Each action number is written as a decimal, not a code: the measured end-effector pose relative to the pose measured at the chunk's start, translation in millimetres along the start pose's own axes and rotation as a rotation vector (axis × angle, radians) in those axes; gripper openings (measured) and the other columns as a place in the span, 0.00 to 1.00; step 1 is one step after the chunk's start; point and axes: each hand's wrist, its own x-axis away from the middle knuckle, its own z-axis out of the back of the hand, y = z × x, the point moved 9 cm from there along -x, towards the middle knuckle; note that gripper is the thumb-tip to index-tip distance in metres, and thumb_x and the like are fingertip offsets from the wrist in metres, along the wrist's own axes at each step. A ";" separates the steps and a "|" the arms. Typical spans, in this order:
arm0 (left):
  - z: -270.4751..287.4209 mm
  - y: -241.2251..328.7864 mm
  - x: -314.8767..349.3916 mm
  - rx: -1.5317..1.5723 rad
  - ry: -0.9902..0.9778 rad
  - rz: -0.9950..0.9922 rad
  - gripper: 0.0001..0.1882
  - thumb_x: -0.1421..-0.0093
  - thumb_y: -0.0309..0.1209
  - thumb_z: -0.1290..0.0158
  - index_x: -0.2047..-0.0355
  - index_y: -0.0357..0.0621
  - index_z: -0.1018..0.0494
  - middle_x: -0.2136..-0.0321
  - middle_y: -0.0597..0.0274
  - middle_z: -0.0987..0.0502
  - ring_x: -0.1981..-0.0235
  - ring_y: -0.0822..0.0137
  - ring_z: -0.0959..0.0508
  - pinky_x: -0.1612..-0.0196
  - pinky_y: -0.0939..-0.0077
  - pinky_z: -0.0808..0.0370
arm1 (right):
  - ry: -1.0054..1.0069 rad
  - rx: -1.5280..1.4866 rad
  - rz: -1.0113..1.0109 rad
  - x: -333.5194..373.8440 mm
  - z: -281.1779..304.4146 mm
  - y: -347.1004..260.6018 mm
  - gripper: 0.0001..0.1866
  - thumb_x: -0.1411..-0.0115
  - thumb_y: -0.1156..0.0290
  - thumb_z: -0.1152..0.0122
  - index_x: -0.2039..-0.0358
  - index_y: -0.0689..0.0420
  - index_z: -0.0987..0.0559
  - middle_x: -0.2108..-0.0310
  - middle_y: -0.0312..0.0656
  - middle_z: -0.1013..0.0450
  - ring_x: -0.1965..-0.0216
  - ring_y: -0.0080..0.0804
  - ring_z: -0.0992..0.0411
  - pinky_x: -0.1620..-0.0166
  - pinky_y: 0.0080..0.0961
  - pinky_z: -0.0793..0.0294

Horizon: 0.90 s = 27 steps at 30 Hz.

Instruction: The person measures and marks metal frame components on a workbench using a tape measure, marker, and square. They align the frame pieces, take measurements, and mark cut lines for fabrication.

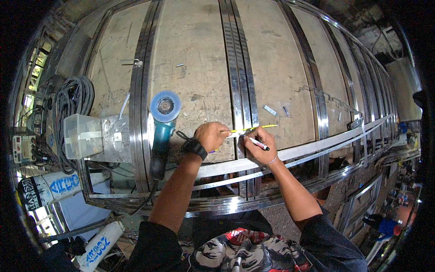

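My left hand [211, 137], with a dark watch at its wrist, pinches a yellow tape measure [267, 127] whose blade runs rightward across a shiny metal bar [244, 86]. My right hand [263, 147] is closed on a white marker [258, 142]. The marker's dark end sticks out toward the lower right, and its tip is by the tape over the bar. Left of my left hand, an angle grinder [161, 136] with a blue-grey disc lies on the board. Below both hands, a long flat metal strip [226, 167] crosses the bars.
A worn board [190, 54] lies beneath a frame of several metal bars. At the left are a clear plastic box [74, 138], coiled dark cable [63, 109] and gas cylinders [56, 188]. A toothed metal strip [333, 99] and small scraps lie at the right.
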 end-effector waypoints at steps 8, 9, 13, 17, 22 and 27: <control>2.3 5.5 2.2 0.007 0.000 -0.011 0.12 0.37 0.41 0.39 0.63 0.47 0.13 0.66 0.50 0.15 0.63 0.48 0.15 0.57 0.56 0.20 | -0.049 0.055 0.016 -2.0 -11.7 -2.0 0.11 0.42 0.77 0.31 0.72 0.59 0.28 0.75 0.44 0.28 0.74 0.37 0.28 0.68 0.33 0.29; 2.6 6.5 2.4 -0.008 -0.001 -0.020 0.13 0.36 0.42 0.41 0.63 0.48 0.13 0.66 0.49 0.15 0.63 0.46 0.16 0.56 0.54 0.20 | -0.050 0.054 0.025 -2.4 -12.2 -2.8 0.11 0.42 0.77 0.31 0.72 0.59 0.28 0.75 0.45 0.28 0.74 0.38 0.28 0.68 0.33 0.29; 1.3 5.1 2.2 0.008 -0.014 0.009 0.13 0.37 0.42 0.39 0.64 0.47 0.13 0.66 0.50 0.15 0.63 0.48 0.15 0.57 0.56 0.20 | -0.065 0.114 0.031 -2.8 -13.1 -4.7 0.10 0.42 0.77 0.31 0.71 0.59 0.27 0.75 0.46 0.28 0.72 0.42 0.27 0.66 0.35 0.28; 2.1 6.2 2.4 -0.015 -0.009 0.004 0.13 0.37 0.42 0.38 0.64 0.47 0.13 0.66 0.52 0.15 0.64 0.49 0.15 0.58 0.57 0.20 | -0.064 0.121 0.049 -2.9 -13.6 -7.8 0.09 0.43 0.77 0.31 0.71 0.59 0.26 0.74 0.46 0.28 0.71 0.43 0.26 0.65 0.36 0.28; 2.6 6.5 2.9 0.012 -0.002 0.000 0.13 0.36 0.42 0.40 0.63 0.48 0.13 0.66 0.52 0.15 0.63 0.49 0.15 0.57 0.56 0.20 | -0.075 0.137 0.055 -4.2 -14.8 -6.5 0.09 0.43 0.77 0.31 0.70 0.58 0.26 0.75 0.46 0.28 0.72 0.42 0.27 0.66 0.36 0.28; 0.2 2.4 2.4 -0.018 -0.008 0.005 0.13 0.36 0.43 0.40 0.64 0.48 0.13 0.65 0.52 0.15 0.62 0.49 0.16 0.56 0.56 0.21 | -0.006 -0.039 -0.130 0.5 -3.2 5.5 0.10 0.39 0.75 0.31 0.69 0.58 0.26 0.74 0.39 0.25 0.72 0.26 0.27 0.65 0.28 0.27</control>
